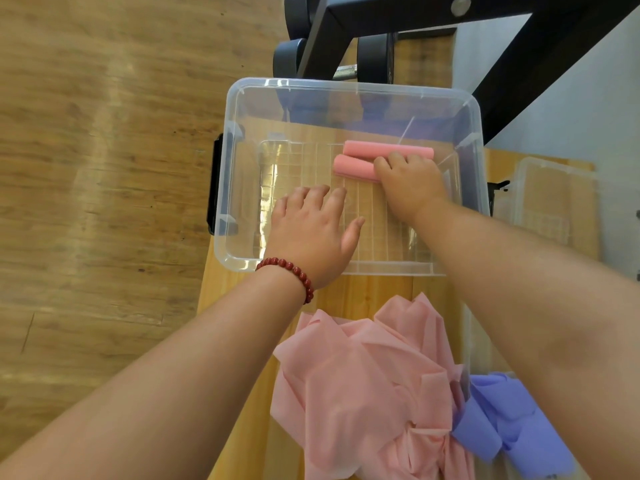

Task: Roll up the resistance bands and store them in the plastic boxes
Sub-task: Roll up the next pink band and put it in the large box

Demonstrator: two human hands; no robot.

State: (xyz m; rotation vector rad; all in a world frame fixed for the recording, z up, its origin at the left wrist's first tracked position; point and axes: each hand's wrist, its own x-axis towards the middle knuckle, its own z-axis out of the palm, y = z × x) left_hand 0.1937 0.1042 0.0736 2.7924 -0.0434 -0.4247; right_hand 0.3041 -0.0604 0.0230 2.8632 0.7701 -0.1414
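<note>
A clear plastic box (239,98) stands on a narrow wooden bench. Two rolled pink bands lie side by side on its floor: the far roll (388,148) and the near roll (351,167). My right hand (408,183) reaches into the box and grips the right end of the near roll. My left hand (311,230), with a red bead bracelet on the wrist, rests flat with fingers spread over the box's near left part, holding nothing. Loose unrolled pink bands (367,386) lie heaped on the bench below the box, with purple bands (502,420) beside them.
A second clear box (554,202) sits to the right of the first. Black dumbbells (374,57) and a black metal frame (519,64) stand behind the box. The wooden bench (363,289) is narrow, with wood floor (104,168) to the left.
</note>
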